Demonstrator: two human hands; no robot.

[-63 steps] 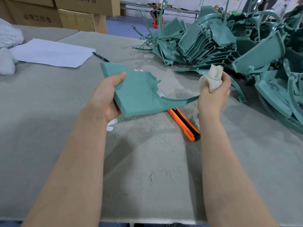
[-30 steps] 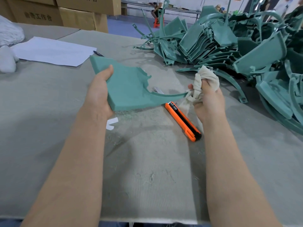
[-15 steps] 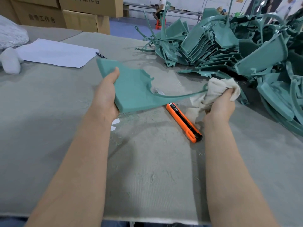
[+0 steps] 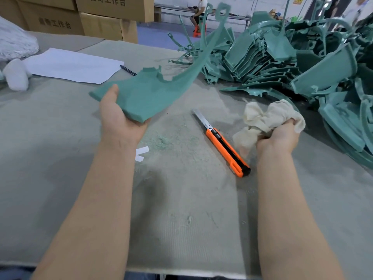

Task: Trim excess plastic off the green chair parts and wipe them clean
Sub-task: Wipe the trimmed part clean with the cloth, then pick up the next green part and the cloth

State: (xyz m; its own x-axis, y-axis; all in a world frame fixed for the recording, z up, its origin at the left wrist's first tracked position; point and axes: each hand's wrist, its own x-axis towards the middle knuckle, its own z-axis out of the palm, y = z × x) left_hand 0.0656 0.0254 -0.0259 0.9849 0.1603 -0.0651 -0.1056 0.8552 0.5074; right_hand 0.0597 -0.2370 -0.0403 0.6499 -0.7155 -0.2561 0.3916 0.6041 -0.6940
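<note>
Left hand [image 4: 119,120] grips the green chair part [image 4: 149,96] above the table; right hand [image 4: 279,136] clutches the cloth [image 4: 266,118].

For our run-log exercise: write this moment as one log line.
left hand: holds green chair part above table | right hand: grips cloth, apart from part | utility knife: lying on table, blade extended

Left hand [image 4: 121,122] swung chair part [image 4: 145,96] up and clear of the utility knife [image 4: 224,146], so the blade was uncovered. The part's thin arm rose to point far beyond the knife. Right hand [image 4: 278,136] and cloth [image 4: 264,116] left that arm and dropped just right of the knife.
</note>
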